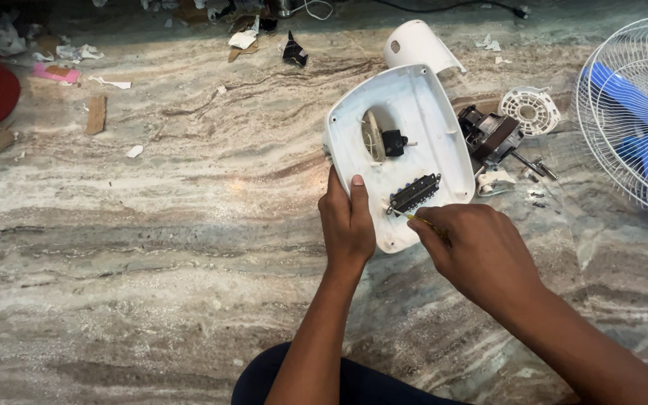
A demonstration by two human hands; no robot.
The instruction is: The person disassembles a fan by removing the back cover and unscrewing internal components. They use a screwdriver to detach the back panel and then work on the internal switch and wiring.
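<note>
My left hand [346, 221] grips the near left edge of a white plastic fan base cover [421, 112], held tilted with its inside facing me. Inside the cover sit a dark switch block [414, 193] and a small black part [394, 142] by an oval opening. My right hand [478, 251] holds a thin yellow-handled screwdriver [421, 221], its tip against the lower end of the switch block.
A fan motor [491, 135], a round white ribbed part [530, 109] and small screws lie right of the cover. A white fan guard with blue blades [635, 112] stands at the far right. Another white shell [418, 43] lies behind. Scraps litter the marble floor at the back.
</note>
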